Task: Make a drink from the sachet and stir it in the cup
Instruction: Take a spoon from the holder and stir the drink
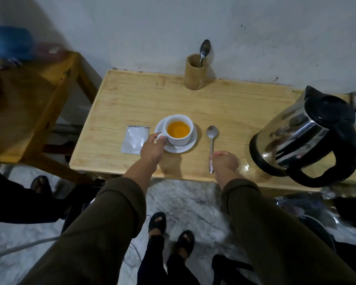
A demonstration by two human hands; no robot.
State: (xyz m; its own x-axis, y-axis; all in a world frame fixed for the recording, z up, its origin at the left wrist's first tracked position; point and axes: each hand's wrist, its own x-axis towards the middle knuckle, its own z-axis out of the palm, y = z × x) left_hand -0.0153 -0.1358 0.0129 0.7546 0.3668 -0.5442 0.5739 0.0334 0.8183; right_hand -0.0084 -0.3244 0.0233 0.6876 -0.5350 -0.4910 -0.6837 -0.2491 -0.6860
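Head view, looking down on a light wooden table against a pale wall.

- Cup: white, upright on a white saucer near table centre; holds orange liquid.
- Left hand: closed on the cup's handle at the cup's left side.
- Sachet: silvery, flat on the table just left of the saucer, its near right corner hidden behind the left hand.
- Spoon: metal, lying on the table right of the saucer, apart from it, bowl pointing toward the wall.
- Right hand: curled around the spoon's handle near the table's front edge.
- Kettle: steel with black lid and handle, at the right end of the table.
- Wooden holder: at the back edge, with 1 spoon standing in it.
- Second wooden table: to the left, blurred.
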